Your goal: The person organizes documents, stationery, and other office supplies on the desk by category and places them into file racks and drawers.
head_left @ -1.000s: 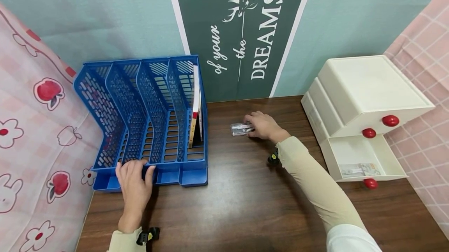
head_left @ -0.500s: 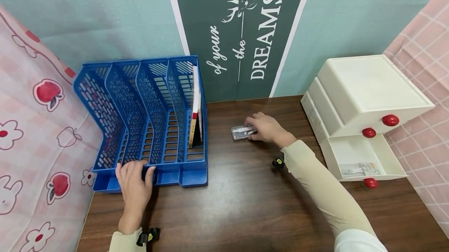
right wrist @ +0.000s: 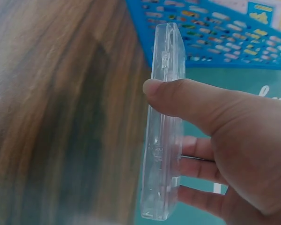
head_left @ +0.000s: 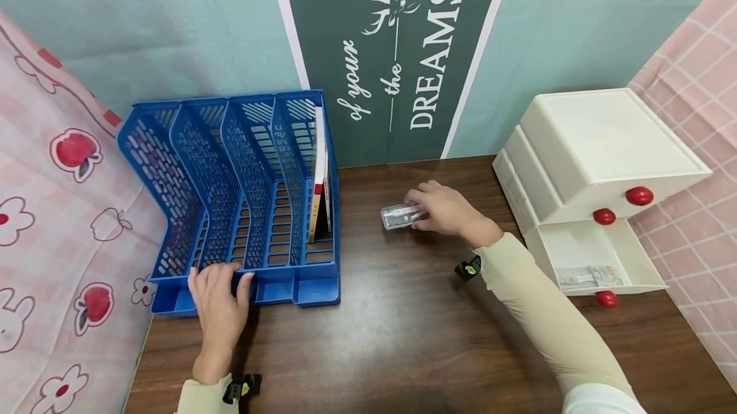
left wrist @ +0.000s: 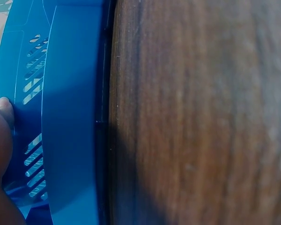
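Note:
My right hand (head_left: 444, 210) holds a flat clear plastic case (head_left: 397, 216) just above the table, with something pale and metallic-looking inside, too unclear to name. In the right wrist view the case (right wrist: 164, 140) is seen edge-on, the thumb on one side and several fingers on the other. Over the front rim of a blue file rack (head_left: 316, 290) lies my left hand (head_left: 217, 304), fingers hooked across the edge. The left wrist view shows the thumb against the blue plastic (left wrist: 75, 112); the other fingertips are hidden there.
Thin books (head_left: 318, 190) stand in the rack's rightmost slot. On the right is a white drawer unit (head_left: 622, 139) with red knobs. Its bottom drawer (head_left: 645, 267) is pulled out, and a clear package (head_left: 588, 277) lies inside. Brown wooden tabletop (head_left: 391, 337) lies between rack and drawers.
My right hand has lifted the clear plastic case slightly and tilted it, with the wrist and forearm shifting right. The left hand has stayed on the rack.

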Motion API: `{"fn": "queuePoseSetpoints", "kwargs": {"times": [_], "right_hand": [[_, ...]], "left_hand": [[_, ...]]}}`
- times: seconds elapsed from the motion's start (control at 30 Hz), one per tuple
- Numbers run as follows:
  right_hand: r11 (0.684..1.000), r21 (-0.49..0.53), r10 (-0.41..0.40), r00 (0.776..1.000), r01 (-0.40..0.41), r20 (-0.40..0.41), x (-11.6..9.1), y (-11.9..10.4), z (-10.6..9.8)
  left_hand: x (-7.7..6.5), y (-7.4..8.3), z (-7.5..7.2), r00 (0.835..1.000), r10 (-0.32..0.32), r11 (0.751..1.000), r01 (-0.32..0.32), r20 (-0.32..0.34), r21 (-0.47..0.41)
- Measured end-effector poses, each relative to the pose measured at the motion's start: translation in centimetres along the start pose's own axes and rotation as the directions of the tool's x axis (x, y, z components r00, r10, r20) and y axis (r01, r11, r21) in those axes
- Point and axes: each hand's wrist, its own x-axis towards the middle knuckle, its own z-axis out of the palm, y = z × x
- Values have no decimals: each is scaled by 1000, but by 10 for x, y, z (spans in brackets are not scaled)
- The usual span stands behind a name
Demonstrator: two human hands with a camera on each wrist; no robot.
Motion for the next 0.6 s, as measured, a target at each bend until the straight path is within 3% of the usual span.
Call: {"fn": "queuePoseSetpoints", "kwargs": {"times": [0.4,0.6], "right_hand": [[999,17,-33,999,33,-43,-16,-4,-20],[999,27,-29,999,30,-43,-31,0,-31]], "left_hand": [[0,-3,2,999,21,1000,-21,-25,-3],[0,-2,0,1000,6,1000,-6,-4,12]]}}
